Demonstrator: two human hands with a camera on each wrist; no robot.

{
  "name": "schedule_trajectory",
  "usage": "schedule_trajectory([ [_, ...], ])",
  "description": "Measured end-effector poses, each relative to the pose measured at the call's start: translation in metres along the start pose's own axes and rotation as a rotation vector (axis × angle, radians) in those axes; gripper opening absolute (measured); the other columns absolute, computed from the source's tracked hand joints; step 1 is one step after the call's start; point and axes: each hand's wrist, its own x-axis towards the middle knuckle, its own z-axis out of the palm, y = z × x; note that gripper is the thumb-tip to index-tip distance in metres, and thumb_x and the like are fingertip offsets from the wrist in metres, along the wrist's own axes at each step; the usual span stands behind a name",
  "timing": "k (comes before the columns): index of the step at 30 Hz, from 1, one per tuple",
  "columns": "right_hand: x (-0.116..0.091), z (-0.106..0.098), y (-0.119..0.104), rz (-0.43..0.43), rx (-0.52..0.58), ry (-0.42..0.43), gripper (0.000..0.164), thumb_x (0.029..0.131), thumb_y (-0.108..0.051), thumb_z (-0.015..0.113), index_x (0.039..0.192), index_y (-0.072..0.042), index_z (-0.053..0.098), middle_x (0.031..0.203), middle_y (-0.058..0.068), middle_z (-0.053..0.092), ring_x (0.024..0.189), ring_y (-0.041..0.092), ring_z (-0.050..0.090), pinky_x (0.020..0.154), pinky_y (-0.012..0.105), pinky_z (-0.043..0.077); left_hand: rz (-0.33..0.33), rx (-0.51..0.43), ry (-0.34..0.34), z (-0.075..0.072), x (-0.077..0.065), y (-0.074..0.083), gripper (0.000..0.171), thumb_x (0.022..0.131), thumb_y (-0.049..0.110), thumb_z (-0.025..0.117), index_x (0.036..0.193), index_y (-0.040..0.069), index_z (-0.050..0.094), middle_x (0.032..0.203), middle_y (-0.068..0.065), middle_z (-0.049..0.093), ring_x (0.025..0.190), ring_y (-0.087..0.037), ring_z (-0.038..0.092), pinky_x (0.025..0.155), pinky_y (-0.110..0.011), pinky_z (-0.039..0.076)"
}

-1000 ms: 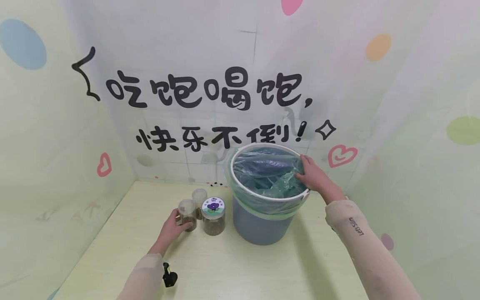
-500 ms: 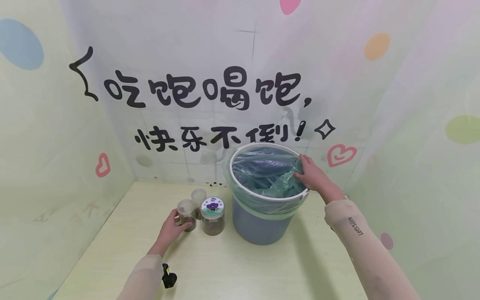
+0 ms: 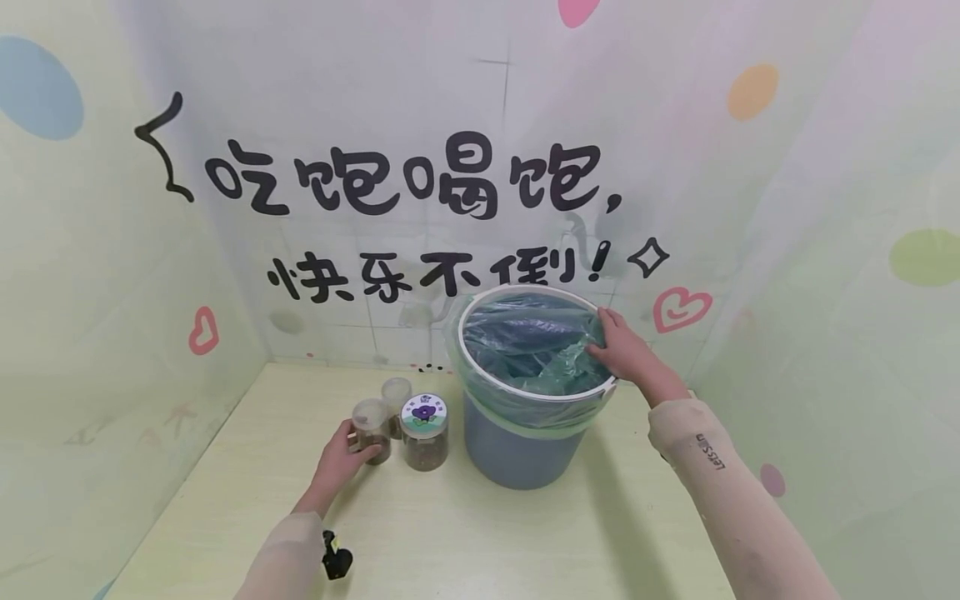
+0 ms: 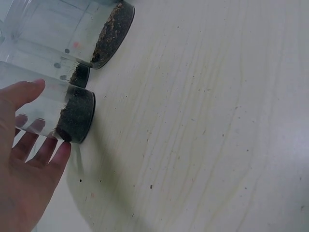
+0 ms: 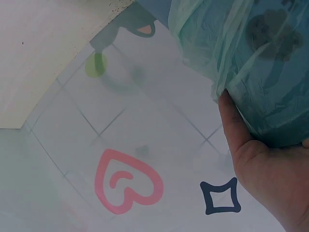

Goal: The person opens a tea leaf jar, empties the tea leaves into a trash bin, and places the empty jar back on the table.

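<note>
Both hands are engaged: the right hand (image 3: 628, 346) holds the bucket (image 3: 521, 458) with thumb inside the edge and fingers outside, while the left hand (image 3: 337, 467) curls thumb and fingers round the sides of a clear jar (image 3: 367, 435). Behind both grips hangs a printed backdrop (image 3: 375, 75), and below them spreads a pale table (image 3: 480, 542). Left of the right hand's grip, the bucket stands upright, its mouth facing up. A green plastic liner (image 3: 558, 371) drapes over its edge and bunches under the right thumb, with a white rim (image 3: 551, 398) curving away from that grip. If this hand drags sideways, the thin liner could slip loose or tear, since it looks slack there; a hard pull on one side could also tip the bucket.

To the right of the left hand's grip is a wider jar (image 3: 425, 450) with a flower-printed lid (image 3: 425, 417). The held jar looks upright, and just behind it is another slim jar (image 3: 397, 396). Standing so close together, these could be knocked over if the left hand swings right. Dark contents (image 4: 79, 113) fill only the bottom of the held jar; a weak grip on its smooth wall could let it slide, and whether its lid is tight cannot be told. Tiny specks (image 4: 151, 186) lie on the table near the left hand.
</note>
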Motion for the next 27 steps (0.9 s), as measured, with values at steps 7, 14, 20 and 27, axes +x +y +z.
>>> schedule_trajectory([
  [7, -0.001, 0.000, -0.001, 0.013, 0.005, -0.002, 0.076, 0.101, -0.021, 0.054, 0.156, 0.007, 0.009, 0.162, 0.031, 0.011, 0.147, 0.050, 0.023, 0.121, 0.059, 0.023, 0.002, 0.000, 0.017, -0.003, -0.002, -0.001, 0.067, 0.094, 0.015, 0.067, 0.145, -0.008, 0.032, 0.150, -0.034, 0.038, 0.135, -0.052, 0.043, 0.106, -0.058, 0.047],
  [14, -0.001, 0.001, 0.000, -0.003, 0.006, 0.010, 0.076, 0.100, -0.020, 0.053, 0.156, 0.008, 0.010, 0.162, 0.031, 0.011, 0.147, 0.050, 0.024, 0.121, 0.060, 0.024, 0.011, 0.002, 0.036, -0.006, -0.005, 0.001, 0.068, 0.094, 0.018, 0.067, 0.146, -0.007, 0.032, 0.149, -0.033, 0.039, 0.135, -0.051, 0.044, 0.107, -0.058, 0.046],
  [20, -0.001, 0.001, 0.000, -0.016, 0.009, 0.013, 0.076, 0.100, -0.020, 0.053, 0.155, 0.008, 0.010, 0.161, 0.032, 0.012, 0.147, 0.050, 0.024, 0.122, 0.059, 0.023, 0.026, -0.006, 0.056, -0.010, -0.012, 0.002, 0.068, 0.094, 0.019, 0.067, 0.146, -0.008, 0.031, 0.149, -0.033, 0.039, 0.133, -0.050, 0.045, 0.106, -0.056, 0.048],
  [27, -0.002, -0.001, -0.001, -0.015, 0.007, 0.009, 0.076, 0.100, -0.021, 0.053, 0.155, 0.009, 0.011, 0.161, 0.032, 0.012, 0.146, 0.051, 0.024, 0.122, 0.060, 0.023, 0.059, -0.022, 0.061, -0.016, -0.016, 0.011, 0.068, 0.095, 0.019, 0.067, 0.147, -0.006, 0.031, 0.149, -0.031, 0.040, 0.134, -0.047, 0.046, 0.108, -0.053, 0.048],
])
